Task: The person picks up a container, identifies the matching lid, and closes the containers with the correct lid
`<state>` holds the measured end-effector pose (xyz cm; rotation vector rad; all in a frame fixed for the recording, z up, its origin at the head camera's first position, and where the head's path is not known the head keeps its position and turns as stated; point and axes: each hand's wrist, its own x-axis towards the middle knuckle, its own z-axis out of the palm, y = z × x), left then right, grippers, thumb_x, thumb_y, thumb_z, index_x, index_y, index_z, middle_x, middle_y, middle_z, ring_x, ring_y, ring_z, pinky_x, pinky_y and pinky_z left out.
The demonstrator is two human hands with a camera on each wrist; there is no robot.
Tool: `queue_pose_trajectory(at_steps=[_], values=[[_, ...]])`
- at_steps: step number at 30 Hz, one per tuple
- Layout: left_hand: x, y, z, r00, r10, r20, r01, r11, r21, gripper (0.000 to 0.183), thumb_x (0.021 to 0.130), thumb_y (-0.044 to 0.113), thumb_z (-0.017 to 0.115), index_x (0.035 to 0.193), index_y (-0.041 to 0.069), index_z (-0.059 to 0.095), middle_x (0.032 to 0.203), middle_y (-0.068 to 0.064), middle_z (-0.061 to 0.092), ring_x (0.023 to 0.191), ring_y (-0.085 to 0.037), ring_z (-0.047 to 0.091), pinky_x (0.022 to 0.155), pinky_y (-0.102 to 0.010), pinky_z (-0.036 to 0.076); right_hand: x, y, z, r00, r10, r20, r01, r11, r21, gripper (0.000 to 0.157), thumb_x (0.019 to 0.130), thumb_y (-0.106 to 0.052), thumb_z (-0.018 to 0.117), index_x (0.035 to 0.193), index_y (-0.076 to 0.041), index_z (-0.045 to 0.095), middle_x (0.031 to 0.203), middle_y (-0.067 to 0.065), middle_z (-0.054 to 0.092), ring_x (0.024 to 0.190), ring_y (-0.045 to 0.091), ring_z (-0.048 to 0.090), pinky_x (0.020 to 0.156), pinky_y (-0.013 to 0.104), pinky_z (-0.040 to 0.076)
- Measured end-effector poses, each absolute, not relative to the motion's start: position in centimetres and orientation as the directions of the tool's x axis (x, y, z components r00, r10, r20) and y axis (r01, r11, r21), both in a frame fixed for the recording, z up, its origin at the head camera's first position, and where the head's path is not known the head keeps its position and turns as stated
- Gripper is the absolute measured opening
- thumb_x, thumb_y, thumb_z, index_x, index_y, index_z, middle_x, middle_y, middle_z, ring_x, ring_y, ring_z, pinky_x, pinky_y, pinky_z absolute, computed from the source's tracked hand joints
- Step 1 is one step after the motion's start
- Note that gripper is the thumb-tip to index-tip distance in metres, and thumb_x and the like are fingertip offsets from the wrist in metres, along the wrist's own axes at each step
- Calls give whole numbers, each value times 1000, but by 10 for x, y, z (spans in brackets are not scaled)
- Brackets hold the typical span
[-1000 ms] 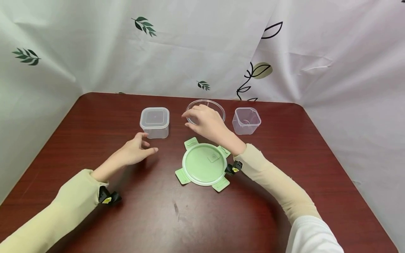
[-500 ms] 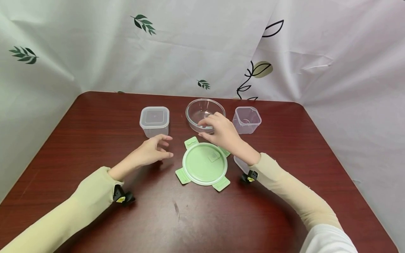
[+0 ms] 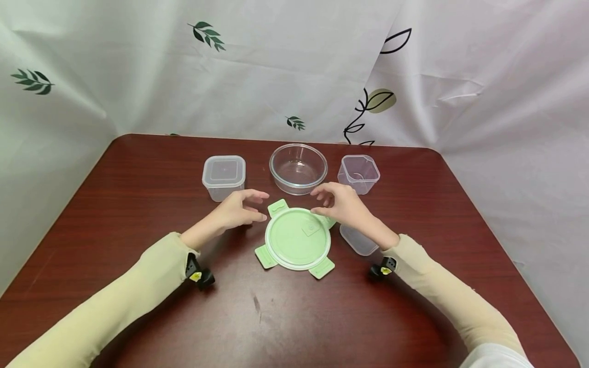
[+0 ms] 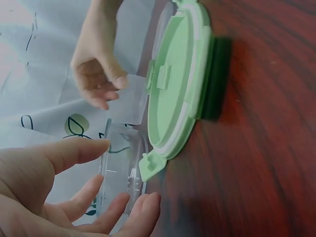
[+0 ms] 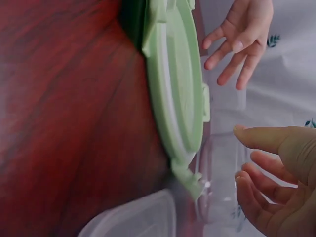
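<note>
My left hand (image 3: 234,210) hovers left of a round green lid (image 3: 296,239), its fingers spread and holding nothing. Over that lid's upper right edge is my right hand (image 3: 342,205), with loosely bent fingers and nothing in them. Four-sided flaps stick out around the lid, which lies flat on the table. Just behind both hands stands a round clear glass bowl (image 3: 294,185) without a cover. In the left wrist view, thumb and fingers of the left hand (image 4: 74,197) are apart in front of the bowl (image 4: 121,168). The right wrist view shows the right hand (image 5: 281,177) likewise bare.
A lidded square plastic container (image 3: 224,176) stands at the back left, close to the left hand. An uncovered square plastic container (image 3: 359,176) is at the back right. A clear square lid (image 3: 361,244) lies partly beneath the right forearm. The dark red table (image 3: 294,322) meets a patterned curtain behind.
My right hand has come back from over the glass bowl toward the green lid's right side. The left hand has moved right, toward the lid. The clear square lid has come into view.
</note>
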<state>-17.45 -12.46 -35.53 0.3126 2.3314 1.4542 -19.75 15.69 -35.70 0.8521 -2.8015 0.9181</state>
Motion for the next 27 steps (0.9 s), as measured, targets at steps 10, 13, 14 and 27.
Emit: queue_pose_trajectory(at_steps=[10, 13, 14, 27], values=[[-192, -113, -356, -878, 345, -332, -156, 450, 879, 65, 81, 1, 68, 141, 4, 44, 141, -23, 45, 125, -37, 51, 87, -39, 56, -197, 178, -364, -899, -430, 86, -397, 714, -577, 40, 71, -17, 84, 106, -6, 68, 85, 5, 67, 71, 12, 61, 66, 26, 50], [-195, -111, -357, -872, 343, -348, -167, 460, 872, 65, 81, 0, 68, 141, 4, 43, 140, -23, 46, 116, -32, 56, 85, -36, 56, -198, 180, -367, -903, -425, 68, -383, 721, -577, 40, 71, -16, 85, 105, -7, 68, 84, 4, 67, 71, 11, 61, 66, 25, 50], [-196, -110, -358, -871, 344, -352, -169, 462, 871, 65, 81, 0, 68, 141, 4, 43, 140, -23, 47, 112, -29, 58, 83, -35, 56, -198, 180, -368, -904, -424, 61, -378, 723, -578, 40, 70, -16, 85, 105, -7, 68, 84, 4, 67, 71, 11, 61, 67, 25, 50], [-209, -99, -366, -857, 350, -378, -191, 465, 865, 64, 81, -5, 67, 141, 0, 43, 131, -27, 53, 87, -14, 61, 74, -28, 57, -204, 188, -373, -903, -428, -42, -311, 719, -621, 39, 73, -16, 83, 107, -6, 67, 86, 7, 68, 72, 10, 62, 65, 21, 51]])
